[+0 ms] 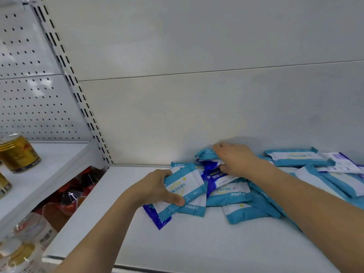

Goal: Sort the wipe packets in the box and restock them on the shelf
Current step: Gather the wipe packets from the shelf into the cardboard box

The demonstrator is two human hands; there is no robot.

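Here, low in the middle of the frame, the left hand (157,191) grips a small stack of packets (182,191), thumb curled over the front edge of a teal-and-white packet with a dark blue packet (155,217) showing beneath it. Just beyond, right of centre, the right hand (235,161) reaches into the heap of wipe packets (295,180) spread along the white shelf (177,247), fingers pinching a dark blue packet (211,175) near the back panel. The sorting step seems in hand: colours are being pulled apart. Next, I judge, the blue one must be drawn free without dragging neighbours. At far left, gold cans (18,152) stand on another shelf.
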